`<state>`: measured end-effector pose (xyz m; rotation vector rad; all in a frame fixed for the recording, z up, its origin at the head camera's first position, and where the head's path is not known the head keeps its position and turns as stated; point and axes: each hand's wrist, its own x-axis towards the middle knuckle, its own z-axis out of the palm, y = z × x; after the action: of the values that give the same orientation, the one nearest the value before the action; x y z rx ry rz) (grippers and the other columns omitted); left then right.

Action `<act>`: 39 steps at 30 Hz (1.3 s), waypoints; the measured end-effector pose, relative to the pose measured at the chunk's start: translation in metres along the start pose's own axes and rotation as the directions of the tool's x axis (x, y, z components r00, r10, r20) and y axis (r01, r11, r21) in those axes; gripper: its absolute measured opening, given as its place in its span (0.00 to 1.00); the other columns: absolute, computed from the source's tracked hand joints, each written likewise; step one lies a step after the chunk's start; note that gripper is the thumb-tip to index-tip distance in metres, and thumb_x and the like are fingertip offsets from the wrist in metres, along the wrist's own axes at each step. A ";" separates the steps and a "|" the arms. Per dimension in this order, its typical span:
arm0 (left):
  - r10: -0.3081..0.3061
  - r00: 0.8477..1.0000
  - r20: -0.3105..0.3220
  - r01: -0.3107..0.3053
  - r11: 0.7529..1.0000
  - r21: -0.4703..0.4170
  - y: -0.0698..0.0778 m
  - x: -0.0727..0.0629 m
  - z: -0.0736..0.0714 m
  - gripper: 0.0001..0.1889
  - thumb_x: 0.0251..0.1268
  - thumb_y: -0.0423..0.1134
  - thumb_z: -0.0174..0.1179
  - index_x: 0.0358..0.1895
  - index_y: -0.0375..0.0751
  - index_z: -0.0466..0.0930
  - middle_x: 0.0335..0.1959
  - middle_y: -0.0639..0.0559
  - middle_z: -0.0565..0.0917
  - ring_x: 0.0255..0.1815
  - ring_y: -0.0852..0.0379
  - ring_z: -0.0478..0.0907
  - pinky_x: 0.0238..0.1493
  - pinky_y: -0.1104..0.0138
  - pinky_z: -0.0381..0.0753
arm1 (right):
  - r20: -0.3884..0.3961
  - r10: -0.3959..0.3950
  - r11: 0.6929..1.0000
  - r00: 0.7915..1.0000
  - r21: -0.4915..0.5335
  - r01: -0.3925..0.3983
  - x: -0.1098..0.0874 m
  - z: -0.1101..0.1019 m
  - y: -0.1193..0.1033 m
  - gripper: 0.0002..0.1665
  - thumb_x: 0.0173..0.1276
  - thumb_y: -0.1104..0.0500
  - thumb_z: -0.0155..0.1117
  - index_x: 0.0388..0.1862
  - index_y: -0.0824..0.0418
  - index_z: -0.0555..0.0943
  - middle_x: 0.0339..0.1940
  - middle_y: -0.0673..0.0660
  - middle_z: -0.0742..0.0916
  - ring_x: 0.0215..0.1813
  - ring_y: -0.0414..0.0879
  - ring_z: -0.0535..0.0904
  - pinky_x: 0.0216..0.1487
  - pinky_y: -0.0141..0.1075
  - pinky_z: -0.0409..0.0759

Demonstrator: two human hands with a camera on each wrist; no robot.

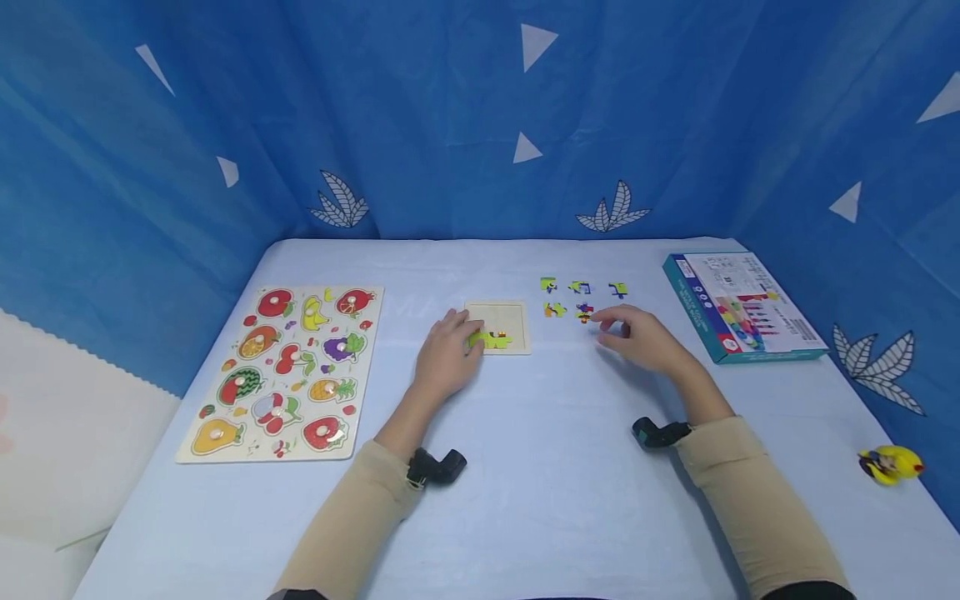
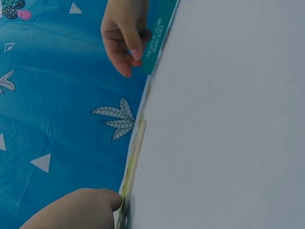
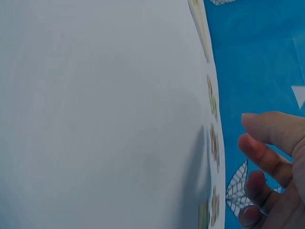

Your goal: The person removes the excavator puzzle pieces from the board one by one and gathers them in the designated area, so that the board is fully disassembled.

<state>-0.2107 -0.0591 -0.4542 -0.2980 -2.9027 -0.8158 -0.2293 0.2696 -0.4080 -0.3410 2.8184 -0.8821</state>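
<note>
A small square wooden puzzle tray lies mid-table, with a green piece in its lower part. My left hand rests at the tray's left side, fingers spread over its edge. Right of the tray, several loose jigsaw pieces lie in two rows. Beside the multicoloured piece in the nearer row is my right hand. Its thumb and fingers are bent loosely and apart in the right wrist view, with nothing between them. In the left wrist view, my left thumb meets the tray's edge.
At the left lies a large fruit peg-puzzle board. A teal-edged box sits at the back right, and a yellow toy duck near the right edge. Blue cloth hangs behind the white-covered table.
</note>
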 end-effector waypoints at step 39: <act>-0.041 0.999 0.010 0.041 0.999 -0.005 -0.007 -0.004 -0.001 0.23 0.74 0.47 0.51 0.68 0.49 0.75 0.74 0.49 0.71 0.80 0.50 0.56 0.81 0.53 0.54 | 0.073 -0.161 0.984 0.984 -0.059 0.165 0.052 0.089 -0.098 0.20 0.66 0.52 0.70 0.56 0.51 0.84 0.51 0.50 0.83 0.55 0.47 0.74 0.61 0.46 0.74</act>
<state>-0.2081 -0.0661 -0.4573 -0.2446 -2.9251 -0.8298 -0.2424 0.1298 -0.4289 -0.6072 2.7911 -0.7945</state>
